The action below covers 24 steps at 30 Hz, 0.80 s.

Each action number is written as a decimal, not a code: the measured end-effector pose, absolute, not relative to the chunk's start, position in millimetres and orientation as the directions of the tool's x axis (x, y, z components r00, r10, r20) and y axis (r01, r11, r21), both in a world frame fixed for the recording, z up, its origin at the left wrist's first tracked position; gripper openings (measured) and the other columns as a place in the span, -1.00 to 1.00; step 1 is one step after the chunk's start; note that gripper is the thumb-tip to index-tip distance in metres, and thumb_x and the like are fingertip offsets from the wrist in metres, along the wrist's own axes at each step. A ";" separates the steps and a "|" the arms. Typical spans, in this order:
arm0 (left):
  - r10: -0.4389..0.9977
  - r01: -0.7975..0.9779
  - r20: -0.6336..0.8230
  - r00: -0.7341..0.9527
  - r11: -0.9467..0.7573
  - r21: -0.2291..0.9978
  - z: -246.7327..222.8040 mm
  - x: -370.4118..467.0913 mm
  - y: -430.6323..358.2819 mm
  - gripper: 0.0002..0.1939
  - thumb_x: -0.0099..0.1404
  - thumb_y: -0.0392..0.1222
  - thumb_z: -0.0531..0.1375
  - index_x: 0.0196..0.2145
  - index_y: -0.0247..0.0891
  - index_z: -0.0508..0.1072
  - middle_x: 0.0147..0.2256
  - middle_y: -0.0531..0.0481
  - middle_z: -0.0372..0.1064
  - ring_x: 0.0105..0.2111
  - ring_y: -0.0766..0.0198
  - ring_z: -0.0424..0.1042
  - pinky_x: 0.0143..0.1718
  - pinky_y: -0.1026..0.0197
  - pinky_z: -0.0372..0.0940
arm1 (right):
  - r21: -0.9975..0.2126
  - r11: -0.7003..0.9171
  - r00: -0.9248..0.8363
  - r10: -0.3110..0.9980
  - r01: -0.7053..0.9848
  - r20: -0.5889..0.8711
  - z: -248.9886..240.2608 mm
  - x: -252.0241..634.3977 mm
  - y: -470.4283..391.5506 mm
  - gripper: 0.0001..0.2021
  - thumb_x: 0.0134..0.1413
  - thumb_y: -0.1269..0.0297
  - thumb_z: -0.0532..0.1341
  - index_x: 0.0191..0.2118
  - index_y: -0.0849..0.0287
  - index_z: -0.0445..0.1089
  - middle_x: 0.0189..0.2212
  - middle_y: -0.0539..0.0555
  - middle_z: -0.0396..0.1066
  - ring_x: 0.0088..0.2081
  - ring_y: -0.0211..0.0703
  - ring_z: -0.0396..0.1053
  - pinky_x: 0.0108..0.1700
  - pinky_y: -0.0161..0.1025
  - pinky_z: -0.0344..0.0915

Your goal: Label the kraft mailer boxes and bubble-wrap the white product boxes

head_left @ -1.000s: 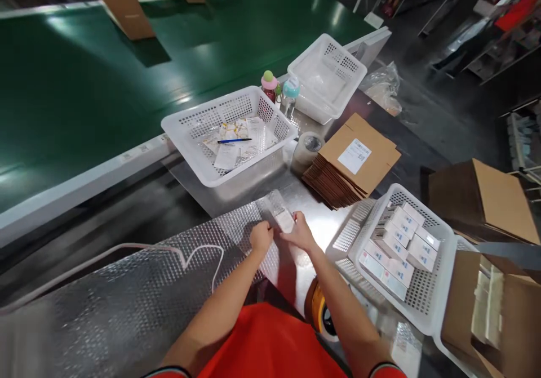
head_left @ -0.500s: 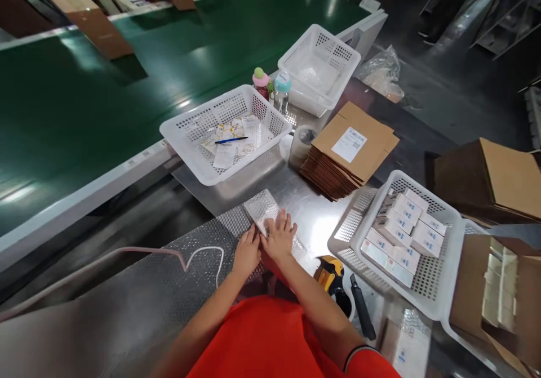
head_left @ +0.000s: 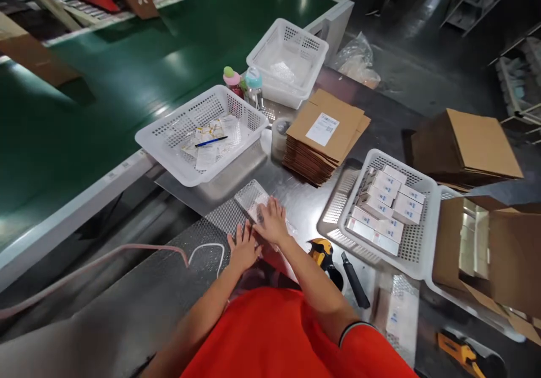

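A sheet of bubble wrap (head_left: 213, 228) stretches across the metal table in front of me, and a narrow bundle of bubble wrap (head_left: 250, 191) lies at its right end. On the bundle rests my right hand (head_left: 271, 221), open, its fingers extended over the wrap; part of the bundle is hidden beneath it. Just left of it, my left hand (head_left: 244, 249) lies open on the bubble wrap with its fingers spread. A yellow and black tape dispenser (head_left: 323, 254) and a black box cutter (head_left: 355, 281) lie to the right of my right forearm.
A white basket (head_left: 146, 138) holds papers and a blue pen. Behind stand two bottles and another basket (head_left: 316, 48). Flat cartons (head_left: 342, 124) are stacked beside a tape roll (head_left: 279, 140). At right, a basket (head_left: 429, 198) holds small white boxes. A green conveyor (head_left: 127, 68) runs behind.
The view has turned right, so the table's things sit further left. My left hand's fingers have spread out on the wrap, while my right hand stays on the bundle.
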<state>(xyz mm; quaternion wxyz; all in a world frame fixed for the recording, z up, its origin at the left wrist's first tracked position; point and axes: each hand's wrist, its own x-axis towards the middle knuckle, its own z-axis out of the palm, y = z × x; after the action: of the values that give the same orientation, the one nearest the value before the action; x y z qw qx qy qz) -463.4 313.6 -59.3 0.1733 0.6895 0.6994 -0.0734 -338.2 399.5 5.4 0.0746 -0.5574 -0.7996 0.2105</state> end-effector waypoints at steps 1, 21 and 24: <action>0.949 0.991 -0.315 0.005 0.038 0.131 -56.0 -462.6 315.3 -0.31 0.35 0.01 0.02 0.35 -0.30 0.07 0.41 -0.26 -0.23 0.37 -0.29 -0.22 0.24 -0.44 -0.13 | -0.462 0.292 -0.354 0.934 0.837 -0.051 9.8 -320.0 393.6 -0.36 0.15 0.03 0.19 0.27 0.21 0.14 0.39 0.37 -0.17 0.37 0.28 -0.17 0.29 0.25 -0.12; 0.979 0.993 -0.201 -0.043 0.063 0.097 -34.7 -517.3 333.6 -0.39 0.26 -0.10 0.13 0.22 -0.39 0.26 0.31 -0.46 0.03 0.30 -0.25 0.01 0.19 -0.27 0.06 | -0.128 -0.652 0.656 0.755 0.747 -0.019 -27.7 -85.8 196.2 -0.57 0.28 0.18 -0.06 0.01 0.41 0.35 -0.17 0.40 0.40 -0.13 0.17 0.39 -0.15 -0.02 0.28; 0.979 0.989 -0.203 -0.009 0.040 0.145 -35.2 -530.0 333.4 -0.32 0.26 -0.10 0.14 0.28 -0.43 0.18 0.34 -0.47 -0.06 0.33 -0.26 -0.05 0.23 -0.26 0.01 | -0.266 -0.611 0.652 0.751 0.746 0.101 -5.2 -110.9 192.0 -0.46 0.30 0.10 -0.20 0.07 0.43 0.28 -0.14 0.41 0.41 -0.11 0.15 0.40 -0.12 -0.03 0.30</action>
<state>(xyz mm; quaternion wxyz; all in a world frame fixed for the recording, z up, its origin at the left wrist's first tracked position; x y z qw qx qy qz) -530.0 333.4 -35.2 0.1245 0.6927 0.7101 -0.0192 -110.9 192.0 -5.2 0.1433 -0.8975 -0.4170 0.0104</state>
